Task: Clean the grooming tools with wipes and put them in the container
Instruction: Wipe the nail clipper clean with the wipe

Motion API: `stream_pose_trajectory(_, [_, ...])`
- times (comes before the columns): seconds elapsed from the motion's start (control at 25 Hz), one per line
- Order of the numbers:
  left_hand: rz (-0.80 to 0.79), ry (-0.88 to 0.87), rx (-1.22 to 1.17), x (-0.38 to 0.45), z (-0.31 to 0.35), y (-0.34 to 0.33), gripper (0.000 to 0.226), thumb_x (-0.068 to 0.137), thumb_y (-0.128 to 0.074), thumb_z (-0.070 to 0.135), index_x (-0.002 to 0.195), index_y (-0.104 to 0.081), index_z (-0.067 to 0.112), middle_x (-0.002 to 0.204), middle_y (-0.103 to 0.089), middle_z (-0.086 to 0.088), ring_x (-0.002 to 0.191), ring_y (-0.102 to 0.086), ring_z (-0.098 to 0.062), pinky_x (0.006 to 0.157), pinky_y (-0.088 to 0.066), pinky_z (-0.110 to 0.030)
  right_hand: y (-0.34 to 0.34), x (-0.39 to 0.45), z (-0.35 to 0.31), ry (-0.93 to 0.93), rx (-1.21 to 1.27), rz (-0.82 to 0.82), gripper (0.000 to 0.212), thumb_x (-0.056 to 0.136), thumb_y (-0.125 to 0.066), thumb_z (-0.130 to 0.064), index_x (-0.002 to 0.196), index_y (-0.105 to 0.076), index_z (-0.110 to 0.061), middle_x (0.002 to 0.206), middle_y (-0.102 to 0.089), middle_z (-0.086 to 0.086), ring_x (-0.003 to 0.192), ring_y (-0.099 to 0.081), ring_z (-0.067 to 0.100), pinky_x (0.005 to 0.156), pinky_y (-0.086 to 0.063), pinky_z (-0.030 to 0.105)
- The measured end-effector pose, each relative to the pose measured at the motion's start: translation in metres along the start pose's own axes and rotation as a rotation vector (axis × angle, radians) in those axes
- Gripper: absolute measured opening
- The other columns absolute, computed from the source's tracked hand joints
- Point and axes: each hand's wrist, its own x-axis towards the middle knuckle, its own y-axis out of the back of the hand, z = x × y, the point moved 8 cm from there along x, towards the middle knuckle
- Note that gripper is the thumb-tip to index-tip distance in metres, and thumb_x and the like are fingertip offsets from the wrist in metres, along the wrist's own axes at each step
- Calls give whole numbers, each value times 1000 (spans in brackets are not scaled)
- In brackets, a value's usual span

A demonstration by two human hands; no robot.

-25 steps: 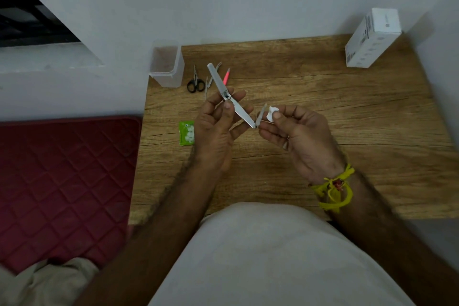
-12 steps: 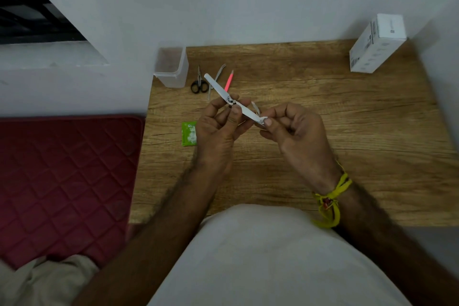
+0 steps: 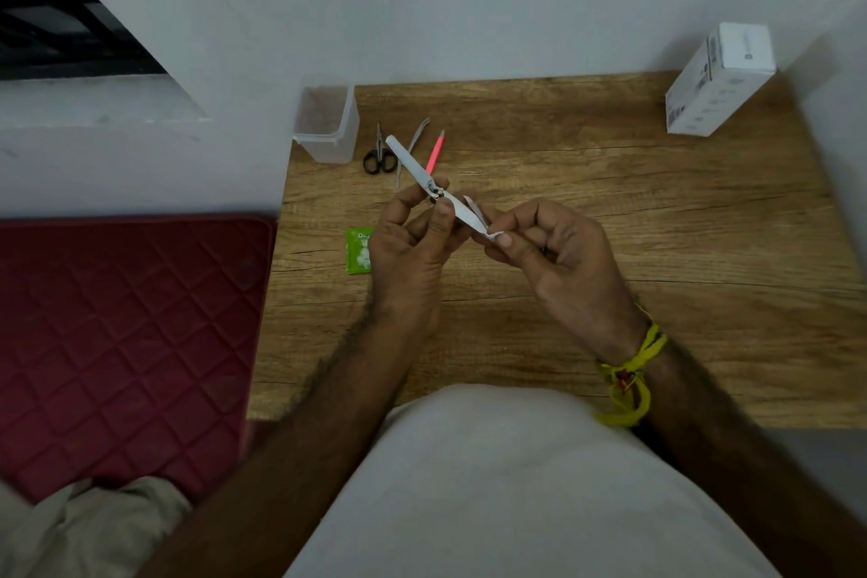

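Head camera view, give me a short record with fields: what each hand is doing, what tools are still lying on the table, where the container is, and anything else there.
left hand: left hand grips the nail clipper at its middle
right hand: right hand pinches a white wipe on the clipper's near end
tools on table: scissors, tweezers, pink tool, lying side by side
container: clear container at the table's far left corner, nothing visible inside
other: green sachet beside the left hand; white box at far right
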Motion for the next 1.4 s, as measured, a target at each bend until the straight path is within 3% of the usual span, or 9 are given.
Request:
stream_pose_trajectory(0.16, [-54,-11,-32,1,3,-4,25,85,-64,12,110,-60,9,85,-76,-3,82,-72,-17,78,-58,-32,1,-1,7,-94,164,-7,12,98,-56,3,100,-65,-4,106,-76,14,104,-73,26,89,-60,39])
stream_pose_trajectory(0.32, [-95,-30,-21,1,4,-9,18,95,-55,-2,108,-58,10,81,-75,0,77,-71,-12,71,-57,-27,1,-2,8,-124,229,18,11,99,-55,2,101,-64,-3,105,-76,15,103,-73,29,86,-60,39])
stream_pose_trajectory(0.56, [-120,47,-18,3,-7,-7,17,98,-52,1,112,-60,7,81,-71,0,80,-68,-13,78,-57,-29,5,0,18,-230,301,105,8,98,-57,-1,102,-64,-1,94,-78,11,87,-76,24,72,-62,31])
stream_pose_trajectory(0.8, [-197,190,25,-5,-23,-12,20,100,-50,3,115,-61,11,81,-69,-1,74,-66,-11,67,-58,-31,27,16,-2,-185,312,112,10,98,-58,-5,105,-64,-7,112,-74,13,84,-74,21,66,-59,27])
stream_pose_trajectory(1.08, [-356,260,128,-15,-31,-24,20,98,-52,1,116,-59,6,85,-69,-5,78,-66,-15,72,-58,-33,8,46,-5,-259,438,-52,10,95,-58,0,104,-63,-1,119,-66,30,88,-75,25,73,-61,28])
stream_pose_trajectory(1.24, [-339,255,282,-15,-29,-17,29,99,-54,4,128,-56,2,94,-72,-7,78,-69,-19,64,-60,-36,12,45,2,-295,441,-55,11,95,-58,1,104,-64,1,107,-71,24,91,-74,26,78,-62,30])
stream_pose_trajectory(1.4, [-271,257,422,-16,-29,-17,42,89,-71,2,128,-59,5,101,-75,-16,77,-75,-25,64,-61,-35,16,43,5,-286,437,-17,11,97,-56,1,106,-63,3,102,-72,20,91,-75,27,79,-61,31])
